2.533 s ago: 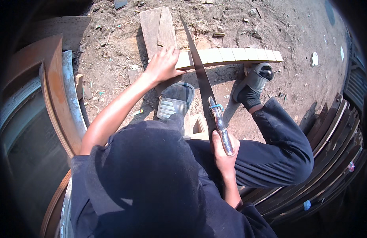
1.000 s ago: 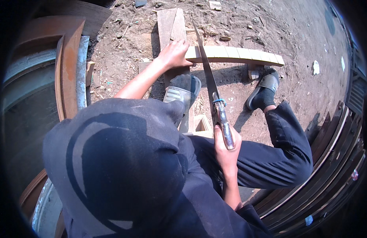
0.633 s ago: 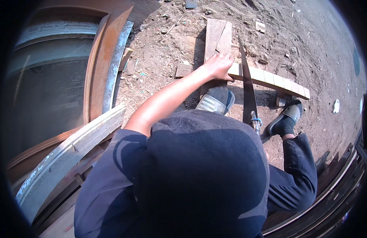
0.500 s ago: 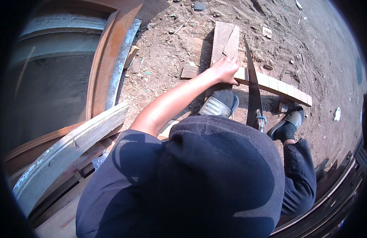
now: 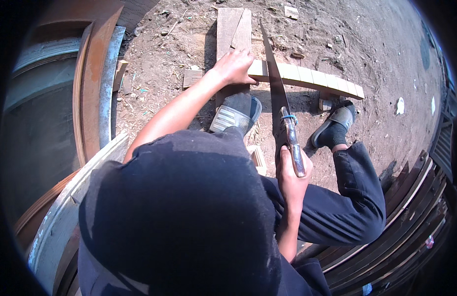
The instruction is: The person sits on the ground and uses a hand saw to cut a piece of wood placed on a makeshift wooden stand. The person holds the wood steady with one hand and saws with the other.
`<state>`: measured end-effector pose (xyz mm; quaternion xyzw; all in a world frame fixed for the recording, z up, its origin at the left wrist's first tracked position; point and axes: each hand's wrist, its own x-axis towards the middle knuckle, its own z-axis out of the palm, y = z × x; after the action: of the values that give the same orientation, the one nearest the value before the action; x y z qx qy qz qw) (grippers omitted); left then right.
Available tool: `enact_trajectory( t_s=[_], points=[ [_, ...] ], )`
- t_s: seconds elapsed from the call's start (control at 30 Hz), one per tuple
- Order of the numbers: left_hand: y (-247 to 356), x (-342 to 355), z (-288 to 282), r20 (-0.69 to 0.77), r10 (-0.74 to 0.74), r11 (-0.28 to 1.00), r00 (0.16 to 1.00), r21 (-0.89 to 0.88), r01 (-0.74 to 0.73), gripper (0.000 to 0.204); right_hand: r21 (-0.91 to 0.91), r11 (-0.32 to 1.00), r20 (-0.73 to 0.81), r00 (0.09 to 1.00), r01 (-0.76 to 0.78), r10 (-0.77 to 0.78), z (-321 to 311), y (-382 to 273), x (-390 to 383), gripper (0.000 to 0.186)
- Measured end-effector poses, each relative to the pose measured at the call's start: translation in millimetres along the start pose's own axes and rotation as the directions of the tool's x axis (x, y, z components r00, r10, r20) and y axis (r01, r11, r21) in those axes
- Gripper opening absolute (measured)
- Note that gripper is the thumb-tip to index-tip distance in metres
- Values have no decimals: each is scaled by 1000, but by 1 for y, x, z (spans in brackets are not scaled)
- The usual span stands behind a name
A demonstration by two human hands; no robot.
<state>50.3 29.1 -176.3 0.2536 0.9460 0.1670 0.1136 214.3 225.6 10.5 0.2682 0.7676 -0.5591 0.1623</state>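
My left hand [image 5: 236,67] is clamped over the left end of a pale wooden strip [image 5: 332,83], which carries several cross lines along its length. Under that hand, a flat plank [image 5: 233,28] runs away from me. In my right hand [image 5: 293,178] is the handle of a handsaw [image 5: 277,93], with blue cord tied near the blade. The blade crosses the strip just right of my left hand, its tip pointing away; how deep it sits cannot be made out. A sandalled foot [image 5: 233,116] rests close below my left hand.
Another sandalled foot [image 5: 338,121] stands by a small wood block [image 5: 325,104] beneath the strip's right part. Wooden frames with a dark panel [image 5: 41,113] lean at left. Long dark boards [image 5: 401,222] lie stacked at lower right. Dark cloth [image 5: 179,212] hides the lower middle.
The whole view has shifted, so the strip and plank appear farther left and up. My right hand and the full saw handle, hidden before, now show. My left hand keeps its hold.
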Motion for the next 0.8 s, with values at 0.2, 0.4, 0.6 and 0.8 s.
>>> enact_trajectory(
  t_s=[0.2, 0.4, 0.6, 0.8],
  points=[
    [14, 13, -5, 75, -17, 996, 997, -84, 23, 63, 36, 996, -77, 994, -78, 80, -14, 6, -22, 18],
    [11, 10, -1, 84, 20, 998, 996, -66, -15, 58, -68, 993, -66, 993, 95, -99, 10, 4, -13, 17],
    [7, 12, -4, 58, 24, 996, 998, -93, -18, 59, 8, 1000, -57, 998, -4, 5, -7, 12, -13, 15],
    [8, 6, -1, 65, 17, 999, 998, -39, -15, 63, -27, 998, -42, 997, 65, -66, -7, 11, -27, 11]
  ],
)
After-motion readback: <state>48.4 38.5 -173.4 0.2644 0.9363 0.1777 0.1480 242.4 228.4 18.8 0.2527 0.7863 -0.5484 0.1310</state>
